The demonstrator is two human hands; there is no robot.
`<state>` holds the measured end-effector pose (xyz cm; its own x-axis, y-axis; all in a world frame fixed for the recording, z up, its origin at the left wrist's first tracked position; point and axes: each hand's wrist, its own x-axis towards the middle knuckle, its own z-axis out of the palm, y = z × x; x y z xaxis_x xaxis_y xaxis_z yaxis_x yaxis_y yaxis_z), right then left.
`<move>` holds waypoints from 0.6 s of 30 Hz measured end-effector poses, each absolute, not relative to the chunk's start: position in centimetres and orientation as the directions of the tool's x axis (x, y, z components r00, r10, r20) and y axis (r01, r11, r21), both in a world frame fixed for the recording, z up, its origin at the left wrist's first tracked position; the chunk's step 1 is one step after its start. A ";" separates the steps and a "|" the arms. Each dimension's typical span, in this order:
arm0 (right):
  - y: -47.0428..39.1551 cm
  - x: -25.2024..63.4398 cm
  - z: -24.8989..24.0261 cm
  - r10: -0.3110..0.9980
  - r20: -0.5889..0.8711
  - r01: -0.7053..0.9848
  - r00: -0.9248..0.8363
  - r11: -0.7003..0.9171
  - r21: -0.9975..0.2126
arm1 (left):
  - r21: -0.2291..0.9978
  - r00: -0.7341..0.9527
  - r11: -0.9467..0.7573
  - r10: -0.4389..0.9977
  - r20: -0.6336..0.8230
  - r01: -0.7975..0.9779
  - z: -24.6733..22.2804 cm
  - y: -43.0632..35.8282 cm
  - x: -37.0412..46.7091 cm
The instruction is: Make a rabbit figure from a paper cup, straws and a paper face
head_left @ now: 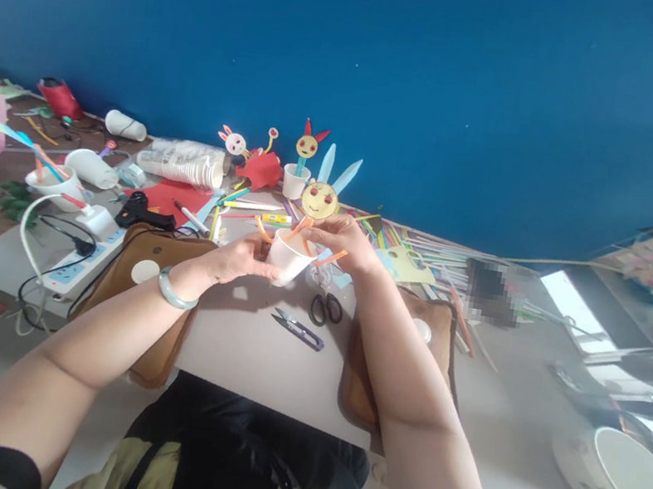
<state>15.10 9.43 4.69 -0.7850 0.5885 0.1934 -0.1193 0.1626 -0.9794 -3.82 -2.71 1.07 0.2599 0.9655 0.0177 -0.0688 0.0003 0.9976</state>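
Observation:
My left hand (244, 260), with a pale bangle at its wrist, grips a white paper cup (289, 259) from the left side, above the table. Orange strips stick out from both sides of the cup. Over the cup stands a round yellow face (320, 201) with red eyes and two light blue ears. My right hand (343, 239) is closed at the orange piece just under the face, its fingertips pinched there. Black-handled scissors (326, 309) and small thread snips (297, 330) lie on the table below the cup.
Behind stand a red-eared figure in a cup (295, 182) and stacked paper cups (186, 162). Left are a black glue gun (146, 213) and a power strip (84, 261). Coloured strips (427, 250) lie right; brown pads (134, 278) sit under both forearms. A white bowl (635, 484) is far right.

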 end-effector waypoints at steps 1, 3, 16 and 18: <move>9.4 15.1 4.7 0.586 0.200 -0.125 -0.785 0.167 -0.978 | 0.996 0.259 0.007 0.966 0.016 -0.087 1.0 -2.7 -3.8; 9.4 15.2 4.7 0.585 0.213 -0.142 -0.783 0.166 -0.976 | 0.993 0.262 0.021 0.965 0.010 -0.118 0.8 -2.6 -3.9; 9.6 14.9 4.1 0.590 0.275 -0.224 -0.759 0.160 -0.961 | 0.940 0.279 0.168 0.957 -0.083 -0.297 0.7 -2.7 -4.1; 9.7 14.8 4.0 0.601 0.250 -0.192 -0.759 0.160 -0.968 | 0.943 0.257 0.151 0.964 -0.074 -0.296 0.7 -2.6 -3.9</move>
